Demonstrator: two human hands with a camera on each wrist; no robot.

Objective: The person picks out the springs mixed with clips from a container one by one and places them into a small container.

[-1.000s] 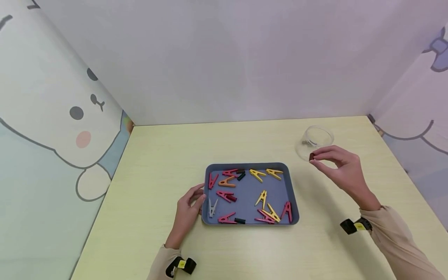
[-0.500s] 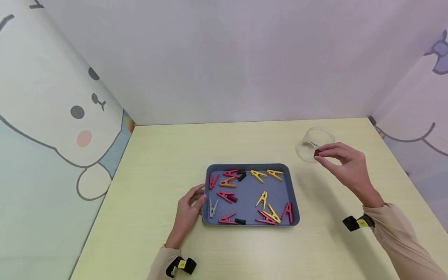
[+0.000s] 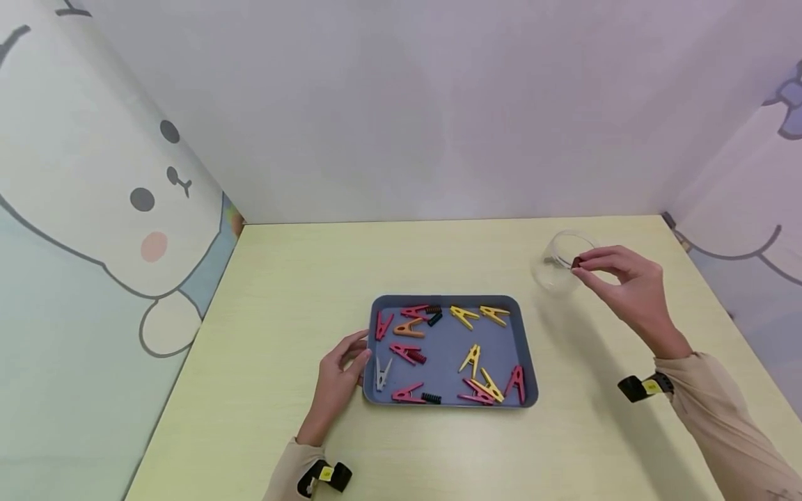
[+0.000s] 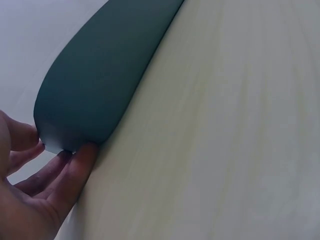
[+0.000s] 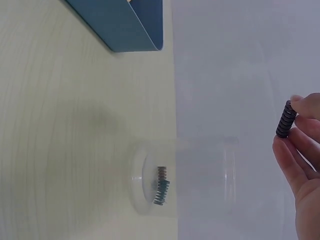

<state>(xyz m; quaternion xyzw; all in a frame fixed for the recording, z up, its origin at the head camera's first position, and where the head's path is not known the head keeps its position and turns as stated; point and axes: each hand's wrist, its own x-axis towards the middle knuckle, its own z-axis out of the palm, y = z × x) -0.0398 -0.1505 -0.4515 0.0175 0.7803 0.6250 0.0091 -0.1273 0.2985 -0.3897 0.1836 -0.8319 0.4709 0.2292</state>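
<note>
My right hand [image 3: 635, 289] pinches a small dark spring [image 3: 576, 263] between thumb and fingers, at the near right rim of a clear round container [image 3: 554, 275]. In the right wrist view the coiled spring [image 5: 286, 120] is held above the container's mouth level, and a couple of springs [image 5: 161, 187] lie at the container's bottom. My left hand [image 3: 336, 383] grips the left wall of a grey-blue tray [image 3: 451, 403]; the left wrist view has its fingers [image 4: 82, 165] against the tray's end [image 4: 95, 90]. The tray holds red, yellow, orange and grey clips plus several dark springs.
The tray stands on the pale wooden table [image 3: 301, 278], left of and nearer than the container. A plain light wall [image 3: 438, 111] rises behind the table, with patterned panels at both sides.
My right hand has moved right and slightly away from me with the spring, to over the container's near right rim. My left hand stays at the tray.
</note>
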